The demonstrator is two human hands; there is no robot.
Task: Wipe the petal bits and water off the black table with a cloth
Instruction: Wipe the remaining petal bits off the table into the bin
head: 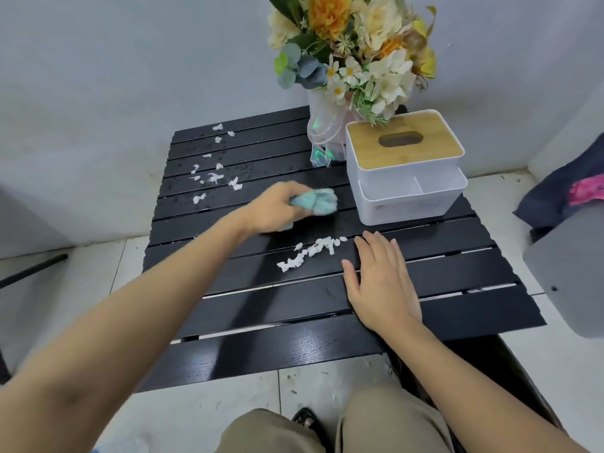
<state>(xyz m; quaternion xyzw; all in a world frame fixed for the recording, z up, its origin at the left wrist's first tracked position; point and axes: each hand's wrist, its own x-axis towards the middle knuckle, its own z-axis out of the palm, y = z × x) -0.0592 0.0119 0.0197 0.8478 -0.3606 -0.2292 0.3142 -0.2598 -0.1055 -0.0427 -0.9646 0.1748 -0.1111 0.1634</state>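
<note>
Nearest me, my right hand (380, 282) lies flat on the black slatted bench (457, 308), fingers (376, 246) spread wide, just beside a line of petal bits (310, 253). Farther out, my left arm stretches forward; its hand (274, 207) grips the bunched teal cloth (315, 201) on the bench. More petal bits (214, 178) and water drops lie beyond.
</note>
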